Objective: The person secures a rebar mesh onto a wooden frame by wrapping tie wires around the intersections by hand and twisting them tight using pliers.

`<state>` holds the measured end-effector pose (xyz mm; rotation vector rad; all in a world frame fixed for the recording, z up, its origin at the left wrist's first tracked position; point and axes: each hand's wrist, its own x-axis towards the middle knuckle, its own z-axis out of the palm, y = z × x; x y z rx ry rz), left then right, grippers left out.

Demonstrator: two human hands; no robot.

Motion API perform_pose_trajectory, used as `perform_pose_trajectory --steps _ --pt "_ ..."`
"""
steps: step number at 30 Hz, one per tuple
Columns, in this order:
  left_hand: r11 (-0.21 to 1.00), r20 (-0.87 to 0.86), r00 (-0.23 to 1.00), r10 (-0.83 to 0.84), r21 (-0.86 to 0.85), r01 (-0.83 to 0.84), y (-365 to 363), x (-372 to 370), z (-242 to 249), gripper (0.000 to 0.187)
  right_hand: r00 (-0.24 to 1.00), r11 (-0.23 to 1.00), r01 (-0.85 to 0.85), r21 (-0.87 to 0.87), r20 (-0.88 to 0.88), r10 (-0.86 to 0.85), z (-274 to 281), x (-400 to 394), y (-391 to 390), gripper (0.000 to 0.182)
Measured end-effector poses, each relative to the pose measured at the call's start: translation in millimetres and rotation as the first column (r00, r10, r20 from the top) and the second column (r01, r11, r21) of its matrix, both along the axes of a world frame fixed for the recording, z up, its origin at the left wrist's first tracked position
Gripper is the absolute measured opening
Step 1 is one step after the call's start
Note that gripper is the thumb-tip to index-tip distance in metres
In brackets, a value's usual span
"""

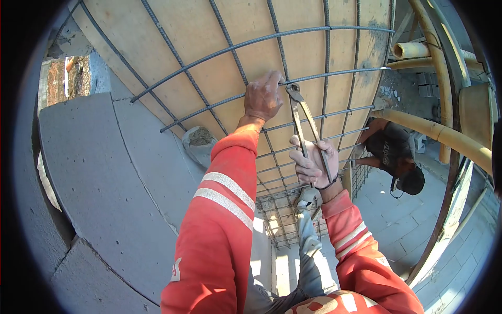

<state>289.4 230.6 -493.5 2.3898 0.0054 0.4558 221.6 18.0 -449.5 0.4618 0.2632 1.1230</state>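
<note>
My left hand (pixel 263 97) is closed against the rebar grid (pixel 230 48), its fingertips pinched together beside a bar crossing. What sits between the fingers, perhaps nothing more than the bar, is hidden. My right hand (pixel 315 163) grips the long handles of metal pincers (pixel 308 116), which point up the grid. The pincers' head lies just right of my left fingertips, close to the same crossing. Behind the bars are tan plywood panels (pixel 256 60).
Grey blocks (pixel 99 162) form a wall at left, with a pale bag (pixel 198 141) on its edge. Bamboo poles (pixel 434 131) cross the right side. A co-worker in dark clothes and a cap (pixel 395 154) bends below, at right. My legs (pixel 311 256) stand over another rebar mesh (pixel 282 222).
</note>
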Motion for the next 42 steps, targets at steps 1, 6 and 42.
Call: perform_pose_trajectory --steps 1,6,42 --pt "1.000 -0.017 1.000 0.006 -0.004 -0.006 -1 0 0 0.021 0.979 0.868 -0.128 -0.479 0.081 0.189 10 3 1 0.037" --pt "0.999 -0.033 0.999 0.032 -0.018 -0.032 -4 -1 -2 0.020 0.594 0.038 0.464 -0.885 0.343 0.728 0 10 -11 0.033" --pt "0.998 0.017 0.998 0.060 0.004 -0.060 -5 0 -3 0.013 0.934 0.881 -0.109 -0.460 0.256 0.249 -22 -32 -41 0.052"
